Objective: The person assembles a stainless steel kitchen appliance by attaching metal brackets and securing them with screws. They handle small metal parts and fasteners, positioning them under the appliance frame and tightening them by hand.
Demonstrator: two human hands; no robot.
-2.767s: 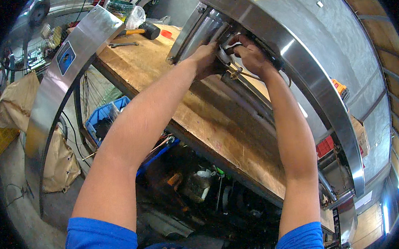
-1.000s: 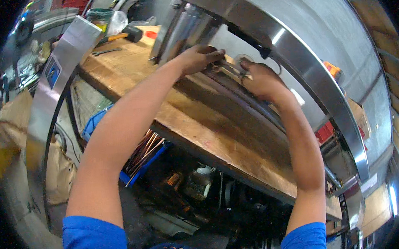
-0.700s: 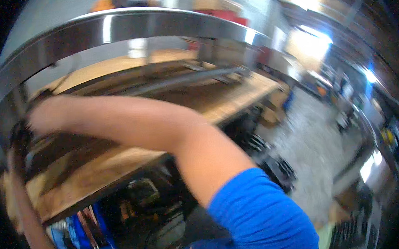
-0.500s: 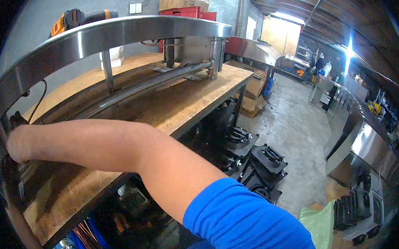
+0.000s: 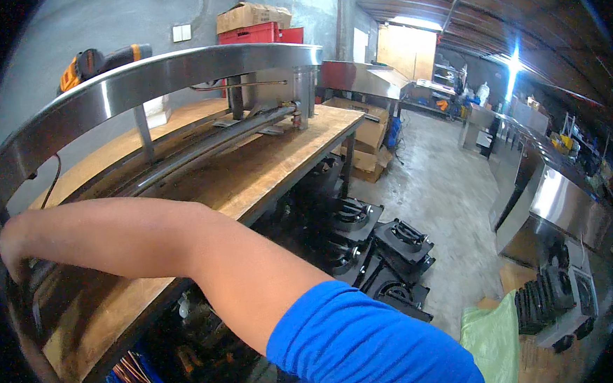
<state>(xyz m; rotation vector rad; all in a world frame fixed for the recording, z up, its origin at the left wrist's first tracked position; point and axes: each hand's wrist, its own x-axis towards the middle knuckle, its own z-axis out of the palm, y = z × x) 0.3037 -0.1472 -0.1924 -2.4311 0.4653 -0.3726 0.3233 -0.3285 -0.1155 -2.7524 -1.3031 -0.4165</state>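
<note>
At nine o'clock the person's right hand (image 5: 16, 244) reaches far left across the frame, its grip curled at the end of the long curved stainless-steel rail (image 5: 152, 78); the fingers are cut off by the picture's dark rim, so I cannot tell how far the grip is closed or whether it has hold of anything. The left hand is out of view. A second ago both hands worked together at this rail's fitting; since then the view has swung right along the wooden plank surface (image 5: 249, 170), which suggests the person has looked away while the right hand stays at the fitting. At eleven o'clock an orange-and-black power drill (image 5: 98, 62) rests above the rail. Past twelve o'clock, brown cardboard boxes (image 5: 254, 16) sit on a red crate. Around five o'clock, black cast-iron burner frames (image 5: 401, 245) stand on the concrete floor.
</note>
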